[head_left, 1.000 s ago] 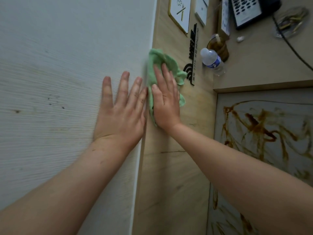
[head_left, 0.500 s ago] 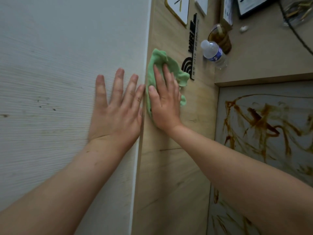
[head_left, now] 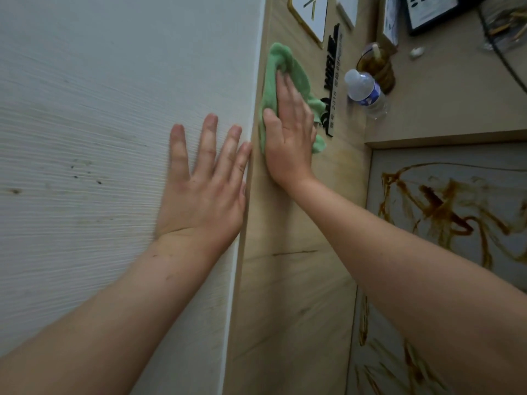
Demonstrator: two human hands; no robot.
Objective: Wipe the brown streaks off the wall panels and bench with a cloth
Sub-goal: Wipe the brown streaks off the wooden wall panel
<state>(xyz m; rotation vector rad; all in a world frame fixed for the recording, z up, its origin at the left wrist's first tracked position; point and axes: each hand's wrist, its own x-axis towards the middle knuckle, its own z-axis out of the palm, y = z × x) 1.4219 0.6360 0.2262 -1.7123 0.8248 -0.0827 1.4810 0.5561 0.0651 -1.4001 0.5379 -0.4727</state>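
My right hand (head_left: 289,132) presses a green cloth (head_left: 273,81) flat against the light wooden wall panel (head_left: 285,280), fingers straight and pointing up. Beside it, my left hand (head_left: 204,189) lies flat with spread fingers on the white textured panel (head_left: 99,109), its little finger at the seam between the two panels. Thick brown streaks (head_left: 439,206) cover the grey panel at the right. A few small dark specks (head_left: 85,172) mark the white panel.
A black sign with lettering (head_left: 332,78) is fixed to the wooden panel just right of the cloth. On the wooden shelf (head_left: 456,104) stand a water bottle (head_left: 366,91) and a brown jar (head_left: 376,67). Framed cards (head_left: 310,12) hang above.
My right hand has slid the green cloth upward along the wooden panel. My left hand stays flat on the white panel.
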